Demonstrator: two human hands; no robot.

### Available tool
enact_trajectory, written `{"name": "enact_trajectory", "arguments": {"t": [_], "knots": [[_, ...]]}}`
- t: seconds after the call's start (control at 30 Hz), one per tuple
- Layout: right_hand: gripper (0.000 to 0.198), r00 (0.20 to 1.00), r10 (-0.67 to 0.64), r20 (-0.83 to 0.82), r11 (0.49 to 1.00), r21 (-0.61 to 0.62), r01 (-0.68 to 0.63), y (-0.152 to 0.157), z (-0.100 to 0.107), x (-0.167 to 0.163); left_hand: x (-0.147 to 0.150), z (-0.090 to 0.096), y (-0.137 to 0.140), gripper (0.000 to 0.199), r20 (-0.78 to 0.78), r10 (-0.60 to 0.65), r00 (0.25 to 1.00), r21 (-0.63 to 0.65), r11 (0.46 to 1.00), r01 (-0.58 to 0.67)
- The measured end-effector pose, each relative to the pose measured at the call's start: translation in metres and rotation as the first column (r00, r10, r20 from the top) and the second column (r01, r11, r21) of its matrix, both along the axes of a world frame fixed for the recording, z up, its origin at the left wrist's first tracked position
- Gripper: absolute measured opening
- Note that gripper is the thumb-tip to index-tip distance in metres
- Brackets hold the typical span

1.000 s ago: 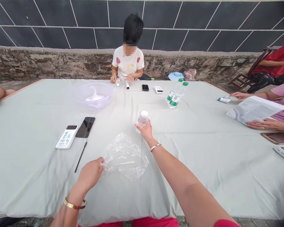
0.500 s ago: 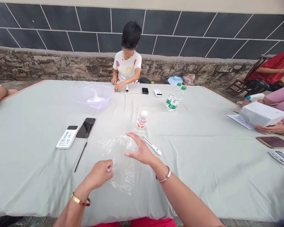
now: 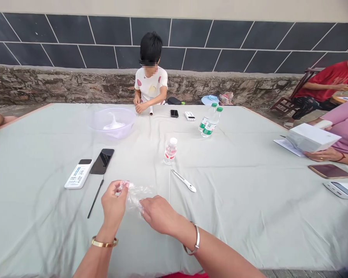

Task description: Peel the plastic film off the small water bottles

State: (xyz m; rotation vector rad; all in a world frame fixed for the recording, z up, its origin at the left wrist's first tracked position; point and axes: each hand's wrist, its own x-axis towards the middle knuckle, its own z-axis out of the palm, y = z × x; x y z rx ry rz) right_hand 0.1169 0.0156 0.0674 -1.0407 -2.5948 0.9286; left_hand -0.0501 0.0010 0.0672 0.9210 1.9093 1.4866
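Between my hands a clear plastic bag (image 3: pixel 135 195) is bunched up just over the cloth-covered table (image 3: pixel 234 216). My left hand (image 3: pixel 114 200) pinches its left end between thumb and fingers. On the other side my right hand (image 3: pixel 159 214) has its fingers closed on the bag's right end, with the fingertips partly hidden. A white utility knife (image 3: pixel 184 181) lies beyond my right hand. Farther off stands a small clear bottle (image 3: pixel 170 151) with a white cap and a red-marked label.
Left of my hands lie a white power bank (image 3: pixel 79 174), a black phone (image 3: pixel 102 161) and its black strap (image 3: pixel 95 199). A translucent purple basin (image 3: pixel 113 123) holds something white. Two green-capped bottles (image 3: pixel 210 122) stand farther back. People sit opposite and at the right, where one holds a white box (image 3: pixel 313 137).
The bag was spread out and is now gathered together. My right hand, open before, has come down and closed on it. My left hand has turned upward and shifted slightly left.
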Motion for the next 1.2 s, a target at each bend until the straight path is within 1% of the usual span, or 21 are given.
{"name": "enact_trajectory", "arguments": {"t": [0.03, 0.07, 0.1, 0.13, 0.17, 0.2, 0.27, 0.3, 0.37, 0.47, 0.53, 0.57, 0.63, 0.7, 0.83, 0.9, 0.97, 1.0, 1.07, 1.13, 1.2], "knots": [[0.017, 1.0, -0.01, 0.001, 0.996, 0.089, 0.01, 0.002, 0.007, 0.002, 0.003, -0.004, 0.0, 0.014, -0.1, -0.102, 0.99, -0.061, 0.994, 0.096], [0.018, 0.998, -0.037, -0.042, 0.989, 0.14, 0.042, 0.005, 0.013, 0.004, 0.006, -0.007, -0.001, 0.011, -0.118, -0.235, 0.965, -0.115, 0.968, 0.222], [0.019, 0.988, -0.079, -0.13, 0.983, 0.154, 0.099, 0.009, 0.019, 0.005, 0.007, -0.008, -0.003, 0.01, -0.051, -0.356, 0.933, -0.135, 0.928, 0.346], [0.019, 0.96, -0.136, -0.244, 0.975, 0.139, 0.173, 0.015, 0.022, 0.007, 0.009, -0.007, -0.005, 0.012, 0.082, -0.443, 0.893, -0.112, 0.886, 0.45], [0.017, 0.912, -0.198, -0.36, 0.963, 0.102, 0.25, 0.02, 0.024, 0.007, 0.011, -0.005, -0.006, 0.016, 0.244, -0.484, 0.84, -0.056, 0.858, 0.511], [0.015, 0.851, -0.259, -0.456, 0.947, 0.053, 0.317, 0.024, 0.023, 0.006, 0.012, -0.003, -0.007, 0.021, 0.399, -0.486, 0.777, 0.016, 0.851, 0.524], [0.014, 0.749, -0.347, -0.564, 0.919, -0.045, 0.391, 0.029, 0.017, 0.001, 0.017, 0.003, -0.006, 0.028, 0.596, -0.445, 0.668, 0.14, 0.877, 0.459], [0.015, 0.725, -0.367, -0.583, 0.915, -0.084, 0.395, 0.03, 0.012, -0.002, 0.02, 0.006, -0.005, 0.03, 0.623, -0.427, 0.655, 0.177, 0.893, 0.414], [0.021, 0.725, -0.351, -0.592, 0.933, -0.15, 0.328, 0.028, 0.005, -0.008, 0.026, 0.011, 0.0, 0.034, 0.581, -0.414, 0.701, 0.205, 0.908, 0.366], [0.03, 0.768, -0.296, -0.568, 0.954, -0.21, 0.212, 0.025, 0.002, -0.004, 0.026, 0.017, 0.013, 0.035, 0.486, -0.441, 0.754, 0.199, 0.896, 0.396], [0.033, 0.794, -0.309, -0.524, 0.95, -0.211, 0.231, 0.028, 0.005, 0.008, 0.017, 0.019, 0.026, 0.034, 0.499, -0.445, 0.743, 0.177, 0.892, 0.416], [0.035, 0.801, -0.334, -0.497, 0.942, -0.206, 0.265, 0.03, 0.006, 0.017, 0.01, 0.019, 0.036, 0.034, 0.511, -0.414, 0.753, 0.164, 0.907, 0.387], [0.034, 0.801, -0.403, -0.443, 0.915, -0.202, 0.348, 0.037, 0.006, 0.038, -0.011, 0.02, 0.064, 0.036, 0.503, -0.29, 0.814, 0.138, 0.957, 0.255], [0.03, 0.776, -0.494, -0.393, 0.869, -0.214, 0.445, 0.046, 0.002, 0.059, -0.035, 0.023, 0.1, 0.037, 0.435, -0.149, 0.888, 0.142, 0.985, 0.095], [0.025, 0.694, -0.64, -0.328, 0.766, -0.21, 0.607, 0.067, -0.01, 0.094, -0.078, 0.037, 0.184, 0.032, 0.194, 0.073, 0.978, 0.152, 0.983, -0.104], [0.024, 0.672, -0.669, -0.317, 0.739, -0.19, 0.646, 0.077, -0.014, 0.104, -0.093, 0.049, 0.221, 0.033, -0.042, 0.219, 0.975, 0.143, 0.967, -0.211], [0.024, 0.661, -0.687, -0.301, 0.721, -0.17, 0.672, 0.087, -0.017, 0.109, -0.106, 0.061, 0.251, 0.037, -0.338, 0.297, 0.893, 0.134, 0.954, -0.267], [0.025, 0.654, -0.701, -0.284, 0.707, -0.163, 0.688, 0.093, -0.018, 0.11, -0.111, 0.066, 0.264, 0.037, -0.465, 0.29, 0.836, 0.127, 0.957, -0.261], [0.03, 0.615, -0.754, -0.23, 0.653, -0.169, 0.738, 0.104, -0.023, 0.11, -0.121, 0.07, 0.284, 0.035, -0.62, 0.212, 0.755, 0.061, 0.973, -0.224], [0.044, 0.557, -0.814, -0.166, 0.581, -0.204, 0.788, 0.117, -0.029, 0.108, -0.131, 0.068, 0.301, 0.04, -0.655, 0.058, 0.754, -0.102, 0.981, -0.164], [0.065, 0.526, -0.842, -0.121, 0.539, -0.257, 0.802, 0.132, -0.037, 0.102, -0.138, 0.06, 0.314, 0.05, -0.627, -0.113, 0.771, -0.297, 0.949, -0.102]]}}
